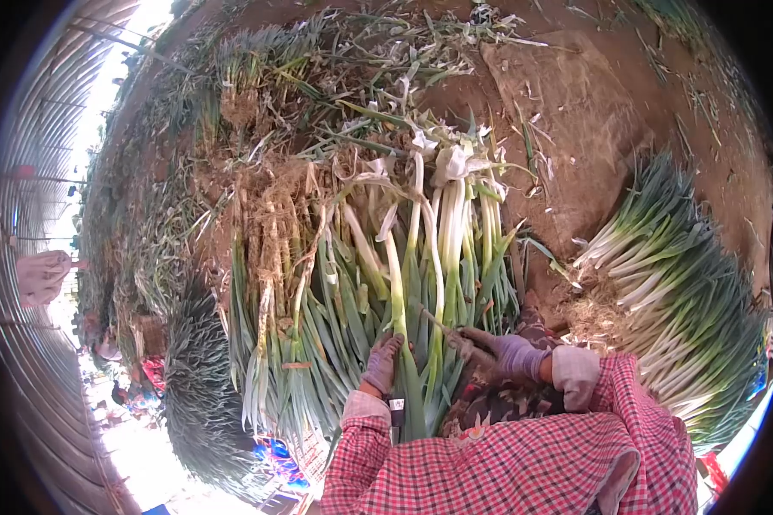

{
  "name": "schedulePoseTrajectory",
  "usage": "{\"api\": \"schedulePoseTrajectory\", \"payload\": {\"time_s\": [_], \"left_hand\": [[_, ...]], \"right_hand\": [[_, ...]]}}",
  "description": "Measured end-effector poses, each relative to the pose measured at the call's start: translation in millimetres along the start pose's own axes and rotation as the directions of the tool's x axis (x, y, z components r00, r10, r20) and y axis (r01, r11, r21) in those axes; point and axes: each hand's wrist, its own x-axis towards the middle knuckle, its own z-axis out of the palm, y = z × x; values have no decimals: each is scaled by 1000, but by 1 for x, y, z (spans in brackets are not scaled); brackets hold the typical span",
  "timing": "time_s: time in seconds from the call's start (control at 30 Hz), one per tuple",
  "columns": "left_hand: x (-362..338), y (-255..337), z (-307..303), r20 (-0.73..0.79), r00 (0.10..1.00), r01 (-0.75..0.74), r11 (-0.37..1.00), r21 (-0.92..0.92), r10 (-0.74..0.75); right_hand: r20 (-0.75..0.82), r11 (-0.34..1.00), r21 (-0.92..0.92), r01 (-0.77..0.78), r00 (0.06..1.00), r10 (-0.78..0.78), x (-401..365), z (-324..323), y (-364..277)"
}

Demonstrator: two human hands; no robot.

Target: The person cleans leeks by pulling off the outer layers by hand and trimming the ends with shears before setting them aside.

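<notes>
In purple gloves, both of my hands are low in the middle of the head view. My left hand [382, 364] is closed round the green part of a long green onion [394, 279], whose pale end points away from me. To its right, my right hand [517, 355] is closed near my lap, with a thin stick-like tool [438, 322] reaching from its fingers toward that stalk. I cannot tell what kind of tool it is. More green onions [457, 215] lie side by side just beyond my hands, white ends away and leaves toward me.
Untrimmed onions with brown roots [270, 202] lie to the left. On the right is a large row of cleaned green onions [661, 300]. A brown sheet [567, 129] covers ground farther off, with loose leaf scraps [429, 43] around. A curved ribbed wall [39, 197] rises at far left.
</notes>
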Motion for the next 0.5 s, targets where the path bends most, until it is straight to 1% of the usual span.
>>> {"api": "schedulePoseTrajectory", "payload": {"time_s": [0.03,0.1,0.13,0.2,0.23,0.27,0.33,0.37,0.4,0.43,0.47,0.5], "left_hand": [[0,5,3,-3,1000,-7,1000,2,7],[-8,7,4,81,996,-22,999,-46,25],[-12,8,5,83,996,-18,999,-37,21],[-19,5,6,-15,999,35,986,-161,-38],[-21,3,4,-14,999,45,986,-159,-47],[-22,-2,1,-11,999,45,987,-155,-47],[-24,-10,-7,27,994,111,975,-195,-108],[-29,-10,-4,30,993,114,975,-189,-110],[-35,-8,2,25,996,84,973,-214,-81],[-40,-8,5,18,999,54,969,-239,-51],[-39,-14,1,18,999,51,970,-237,-49],[-38,-21,-4,26,996,92,971,-220,-89]], "right_hand": [[-1,1000,-2,8,1000,-8,1,2,1],[181,996,21,-90,980,85,-7,10,-18],[176,995,30,-91,981,84,-6,6,-27],[140,946,133,-297,950,279,1,-12,-40],[124,975,74,-209,972,199,7,-11,-18],[119,975,76,-210,973,200,7,-12,-23],[97,990,41,-133,987,129,5,-9,-39],[-12,1000,21,23,1000,-23,8,10,-18],[-18,1000,21,23,1000,-23,18,14,-11],[-41,999,25,-32,999,33,27,17,-5],[-62,996,32,-85,994,87,33,18,-5],[-63,996,33,-83,994,85,35,9,-15]]}}
